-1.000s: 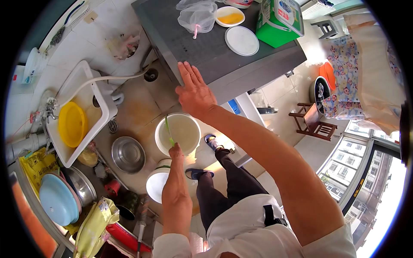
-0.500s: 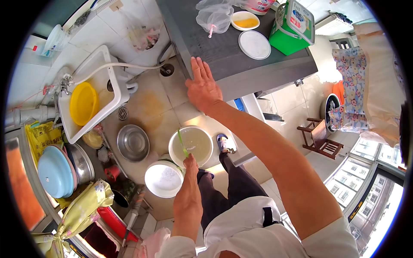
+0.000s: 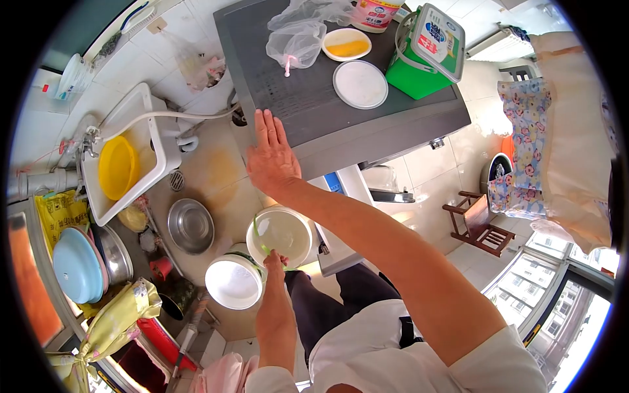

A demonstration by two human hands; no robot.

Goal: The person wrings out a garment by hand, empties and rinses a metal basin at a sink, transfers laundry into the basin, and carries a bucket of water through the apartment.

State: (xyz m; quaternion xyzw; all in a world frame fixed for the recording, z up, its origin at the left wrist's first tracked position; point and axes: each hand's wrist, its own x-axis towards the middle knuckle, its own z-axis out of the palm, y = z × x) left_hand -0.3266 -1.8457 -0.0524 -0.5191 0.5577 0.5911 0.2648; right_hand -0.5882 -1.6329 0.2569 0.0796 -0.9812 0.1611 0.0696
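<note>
My left hand (image 3: 275, 259) is closed around a thin, curved green handle (image 3: 258, 237), which rises over the wall of a white bucket (image 3: 295, 226) with pale, cloudy contents. It looks like a bucket handle; where it attaches is hard to see. Beside it, a second white bucket (image 3: 234, 281) with a greenish outside shows its white interior. My right hand (image 3: 274, 164) lies flat, fingers extended, on the near left corner of a dark grey tabletop (image 3: 295, 118). Nothing is in that hand.
A green lidded tub (image 3: 419, 69), a white lid (image 3: 360, 84), a dish with something yellow (image 3: 347, 44) and a plastic bag (image 3: 295, 42) are on the tabletop. A steel basin (image 3: 190, 226) stands on the floor. Below the top juts an open white drawer (image 3: 344, 226).
The view has shifted, so the table and buckets appear farther left. My left hand still grips the green handle. My right hand stays at the tabletop corner.
</note>
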